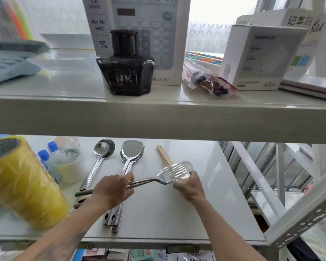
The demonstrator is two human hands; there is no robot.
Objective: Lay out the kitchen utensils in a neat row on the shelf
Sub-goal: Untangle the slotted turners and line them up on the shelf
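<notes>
On the lower white shelf lie a steel ladle and, to its right, stacked steel spatulas, handles pointing toward me. A slotted steel turner is held crosswise above the shelf. My left hand grips its handle, and my right hand holds its slotted head from below. A wooden handle lies behind the turner's head, its far end hidden by it.
Big yellow tape roll stands at the left with a clear tape roll and blue-capped bottles. The upper shelf overhangs, carrying an ink bottle and boxes. A metal rack frame is at the right.
</notes>
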